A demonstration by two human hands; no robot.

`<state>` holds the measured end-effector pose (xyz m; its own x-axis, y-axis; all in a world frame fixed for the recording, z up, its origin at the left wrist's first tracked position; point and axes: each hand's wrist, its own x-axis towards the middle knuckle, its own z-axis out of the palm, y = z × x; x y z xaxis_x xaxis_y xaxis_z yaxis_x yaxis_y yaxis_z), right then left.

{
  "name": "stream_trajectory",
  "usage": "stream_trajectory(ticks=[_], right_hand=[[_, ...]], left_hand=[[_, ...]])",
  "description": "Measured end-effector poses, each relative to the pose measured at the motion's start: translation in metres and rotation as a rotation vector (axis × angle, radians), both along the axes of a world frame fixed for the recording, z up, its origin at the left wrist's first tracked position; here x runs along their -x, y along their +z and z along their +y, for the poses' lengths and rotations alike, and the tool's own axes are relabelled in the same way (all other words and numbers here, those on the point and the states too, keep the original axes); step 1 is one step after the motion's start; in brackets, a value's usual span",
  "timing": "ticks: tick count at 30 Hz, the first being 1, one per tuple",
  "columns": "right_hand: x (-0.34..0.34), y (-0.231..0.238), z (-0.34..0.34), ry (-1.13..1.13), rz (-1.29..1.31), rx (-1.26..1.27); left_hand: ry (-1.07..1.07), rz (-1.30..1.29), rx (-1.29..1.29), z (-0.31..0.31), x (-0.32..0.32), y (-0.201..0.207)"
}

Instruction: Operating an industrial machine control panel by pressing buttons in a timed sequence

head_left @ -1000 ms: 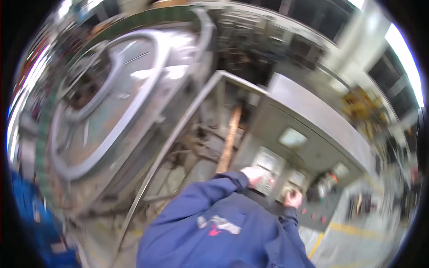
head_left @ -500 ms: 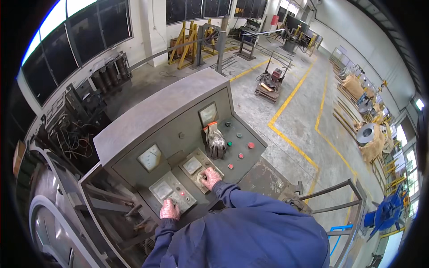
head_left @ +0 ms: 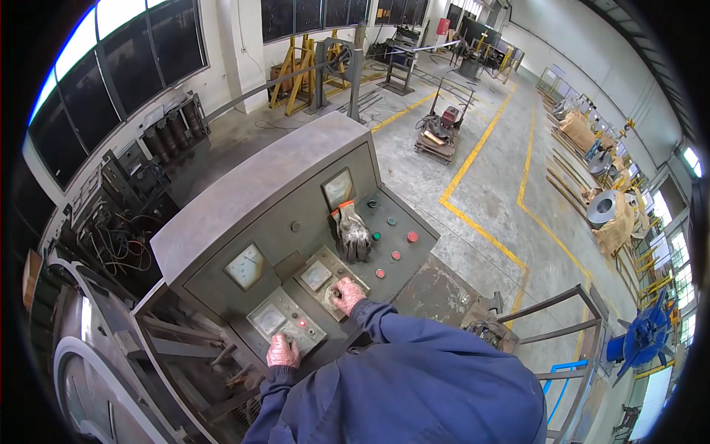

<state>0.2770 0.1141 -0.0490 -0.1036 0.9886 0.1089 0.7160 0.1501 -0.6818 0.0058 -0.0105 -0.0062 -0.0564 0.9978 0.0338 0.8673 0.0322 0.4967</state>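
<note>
1. The right hand has its fingers curled round a dark knob on the right control box.
2. The left hand bends its fingers at the lower edge of the left control box; I cannot tell whether they grip anything.
3. Handling of the controls looks under way, not finished: neither hand is clear, and a red lamp glows. The meters are too small to read, so what is left cannot be judged.
4. Both boxes sit on a grey console, with work gloves and coloured buttons beyond.
5. Around it: concrete floor, wheeled cart, blue fan, dark windows.
</note>
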Motion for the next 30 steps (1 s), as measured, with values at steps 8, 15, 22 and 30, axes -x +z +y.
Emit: stream_trajectory(ticks=[8, 15, 22, 30], right_hand=[[0.0005, 0.0003, -0.0005, 0.001, 0.005, -0.006], [0.0008, 0.0003, -0.0006, -0.007, 0.031, 0.006], [0.0010, -0.0021, 0.0004, -0.023, 0.033, 0.029], [0.0003, 0.0015, 0.0005, -0.027, 0.026, 0.033]], left_hand=[[0.002, -0.009, -0.029, -0.0008, -0.0002, -0.0008], [-0.003, -0.011, -0.034, -0.0004, 0.0012, -0.0030], [0.003, -0.005, -0.008, -0.0003, 0.0000, -0.0005], [0.001, -0.011, -0.005, -0.0007, 0.0014, -0.0075]])
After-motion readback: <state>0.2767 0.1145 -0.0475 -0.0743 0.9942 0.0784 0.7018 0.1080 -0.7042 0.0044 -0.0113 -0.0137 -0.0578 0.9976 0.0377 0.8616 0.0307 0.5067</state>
